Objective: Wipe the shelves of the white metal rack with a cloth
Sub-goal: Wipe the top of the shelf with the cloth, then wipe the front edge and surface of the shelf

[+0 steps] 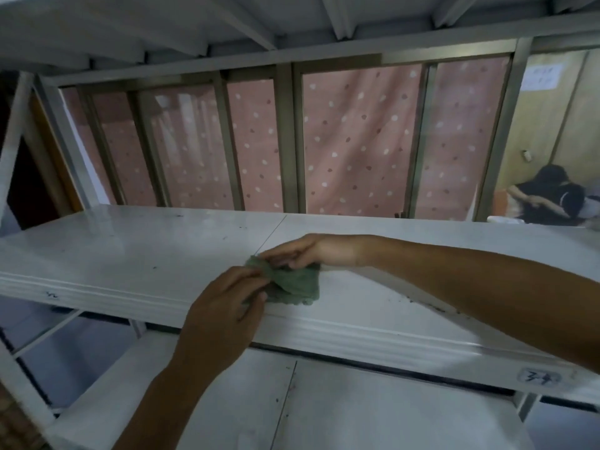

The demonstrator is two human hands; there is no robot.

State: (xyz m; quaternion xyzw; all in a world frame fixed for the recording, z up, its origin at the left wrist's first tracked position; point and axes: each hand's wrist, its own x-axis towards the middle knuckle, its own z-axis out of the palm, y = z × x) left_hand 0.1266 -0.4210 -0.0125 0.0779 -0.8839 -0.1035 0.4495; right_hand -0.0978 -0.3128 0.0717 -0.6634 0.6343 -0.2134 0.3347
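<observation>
A crumpled green cloth [292, 282] lies on the middle shelf [130, 254] of the white metal rack, close to its front edge. My left hand [224, 316] comes up from below and pinches the cloth's left side with thumb and fingers. My right hand [302, 251] reaches in from the right across the shelf, its fingers gripping the cloth's upper edge. Dark specks and dirt dot the shelf surface, thickest under my right forearm.
A lower shelf [357, 410] shows beneath, also speckled. Another shelf's underside [162, 24] hangs overhead. Behind the rack is a window frame [287, 141] with a pink dotted curtain. A person in dark clothes [552, 196] sits at the far right.
</observation>
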